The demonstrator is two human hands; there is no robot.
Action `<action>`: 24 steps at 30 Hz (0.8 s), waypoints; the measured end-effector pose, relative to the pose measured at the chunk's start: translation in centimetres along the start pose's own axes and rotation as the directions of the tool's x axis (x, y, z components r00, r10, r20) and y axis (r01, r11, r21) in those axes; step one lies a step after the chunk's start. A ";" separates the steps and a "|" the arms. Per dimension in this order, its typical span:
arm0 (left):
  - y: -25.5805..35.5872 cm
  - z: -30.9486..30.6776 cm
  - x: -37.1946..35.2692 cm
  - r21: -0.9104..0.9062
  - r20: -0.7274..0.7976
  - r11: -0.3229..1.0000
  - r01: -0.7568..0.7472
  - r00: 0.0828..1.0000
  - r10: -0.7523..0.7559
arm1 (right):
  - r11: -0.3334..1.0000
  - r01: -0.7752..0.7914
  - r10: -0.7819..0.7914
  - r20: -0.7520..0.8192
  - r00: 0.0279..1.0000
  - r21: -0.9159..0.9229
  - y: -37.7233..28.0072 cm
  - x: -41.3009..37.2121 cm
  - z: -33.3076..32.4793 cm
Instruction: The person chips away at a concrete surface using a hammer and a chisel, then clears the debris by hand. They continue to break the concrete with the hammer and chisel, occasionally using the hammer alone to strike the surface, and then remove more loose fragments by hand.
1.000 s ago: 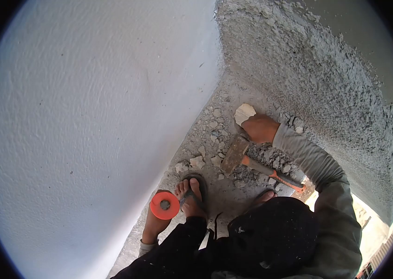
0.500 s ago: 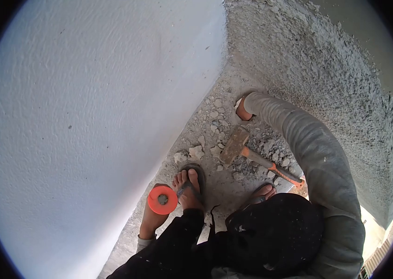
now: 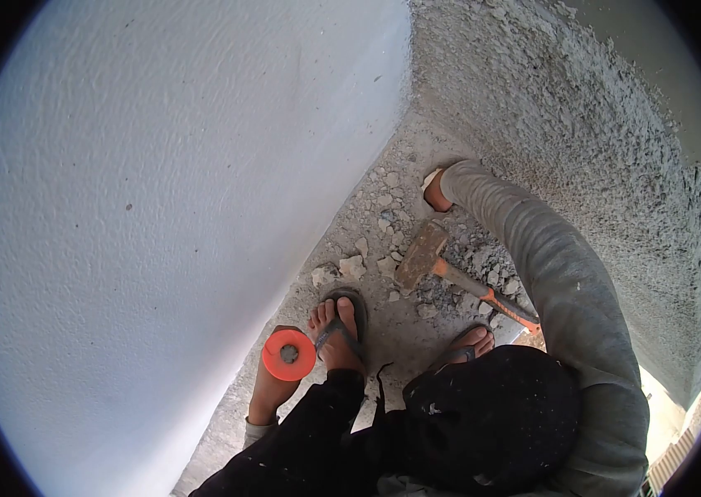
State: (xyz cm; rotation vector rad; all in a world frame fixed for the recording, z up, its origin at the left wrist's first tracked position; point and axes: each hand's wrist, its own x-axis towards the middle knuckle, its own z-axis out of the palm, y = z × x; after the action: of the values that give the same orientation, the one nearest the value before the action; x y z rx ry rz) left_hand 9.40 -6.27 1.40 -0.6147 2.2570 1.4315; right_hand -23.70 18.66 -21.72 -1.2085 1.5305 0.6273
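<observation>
one chisel (image 3: 288, 354), one hammer (image 3: 452, 276)

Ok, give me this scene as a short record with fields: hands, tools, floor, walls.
left hand: grips chisel below its orange guard, beside left foot
right hand: low at the wall corner, at a pale chunk; grip hidden by sleeve
hammer: lies on rubble, untouched
walls: smooth white wall to the left, rough wall to the right
</observation>
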 end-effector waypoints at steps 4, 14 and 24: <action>0.2 -0.1 -0.1 0.009 0.003 1.000 -0.007 1.000 0.007 | 0.995 0.067 -0.068 -0.017 0.998 -0.076 0.3 0.6 0.4; -0.4 -0.1 0.1 0.050 0.005 0.998 -0.042 0.999 0.042 | 0.908 0.011 0.033 -0.097 0.995 0.419 0.6 -3.1 -0.9; -0.7 -0.2 0.0 -0.019 -0.011 1.000 -0.005 1.000 0.005 | 0.978 0.079 -0.045 -0.176 0.983 0.191 0.4 -0.8 0.5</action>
State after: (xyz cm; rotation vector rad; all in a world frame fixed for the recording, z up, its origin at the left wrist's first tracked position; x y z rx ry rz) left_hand 9.84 -6.70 0.95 -0.6249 2.2576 1.4567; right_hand -23.88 19.47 -21.21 -1.1764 1.6481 0.3278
